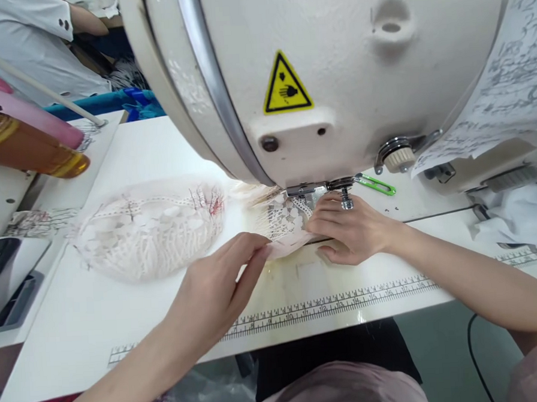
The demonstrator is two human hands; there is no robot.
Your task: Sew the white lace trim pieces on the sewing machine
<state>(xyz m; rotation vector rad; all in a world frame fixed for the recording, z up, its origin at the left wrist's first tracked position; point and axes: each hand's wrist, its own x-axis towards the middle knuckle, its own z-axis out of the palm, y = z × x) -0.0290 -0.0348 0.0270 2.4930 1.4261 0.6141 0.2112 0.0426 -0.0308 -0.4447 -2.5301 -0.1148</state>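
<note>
The lace (286, 219) lies flat under the head of the sewing machine (342, 65), behind the ruler scale (310, 311) along the front edge of the worktop (90, 321). The left hand (223, 278) pinches its pale near border, thumb and forefinger closed; the right hand (348, 228) lies on its right end, fingers curled, thumb apart, and whether it grips or only presses I cannot tell. Good feeding here probably calls for light, even tension from the left, without stretching the open mesh, and right fingertips well clear of the needle area. The heaped lace trim (158, 243) towards the worktop's left edge should trail freely. Green thread snips (378, 185) rest behind the right hand.
</note>
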